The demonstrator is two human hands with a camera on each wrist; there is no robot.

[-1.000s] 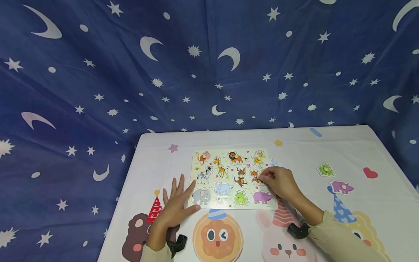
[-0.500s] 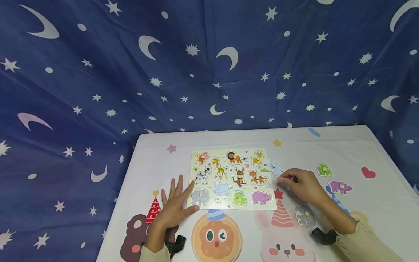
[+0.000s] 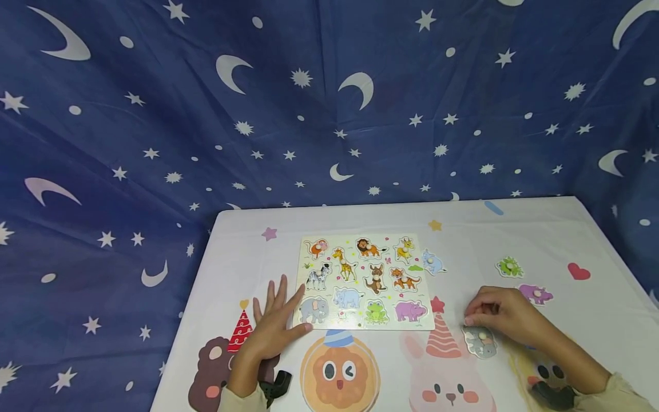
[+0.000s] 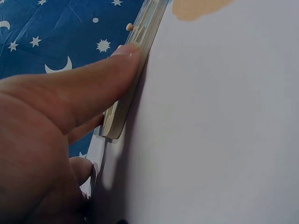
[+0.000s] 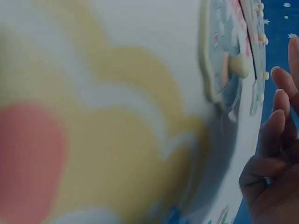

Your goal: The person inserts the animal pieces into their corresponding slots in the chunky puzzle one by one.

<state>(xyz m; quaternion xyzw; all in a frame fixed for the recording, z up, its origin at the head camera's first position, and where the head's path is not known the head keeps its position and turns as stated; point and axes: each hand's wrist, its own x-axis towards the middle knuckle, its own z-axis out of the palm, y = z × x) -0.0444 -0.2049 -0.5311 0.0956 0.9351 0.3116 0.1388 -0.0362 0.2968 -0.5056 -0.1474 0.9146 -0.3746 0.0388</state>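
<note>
A wooden animal puzzle board [image 3: 337,240] lies mid-table. My left hand [image 3: 275,326] rests at its lower left corner, fingers spread, and the thumb touches the board's edge [image 4: 122,109] in the left wrist view. A tiger piece [image 3: 404,280] sits in the board near its right side. My right hand [image 3: 501,312] is over the table right of the board, its fingers bent loosely with nothing held. Just below those fingertips lies a grey elephant piece [image 3: 480,345]; its knob [image 5: 240,66] shows in the right wrist view, apart from the fingers.
A blue rhino piece [image 3: 433,262] lies beside the board's right edge. Farther right are a green frog piece [image 3: 509,267] and a purple hippo piece [image 3: 536,294], partly behind the right hand. A blue starry curtain [image 3: 288,103] hangs behind the table.
My right hand has let go of the tiger piece, which stays in the board, and has moved right and toward me to the elephant piece. The left hand stays put.
</note>
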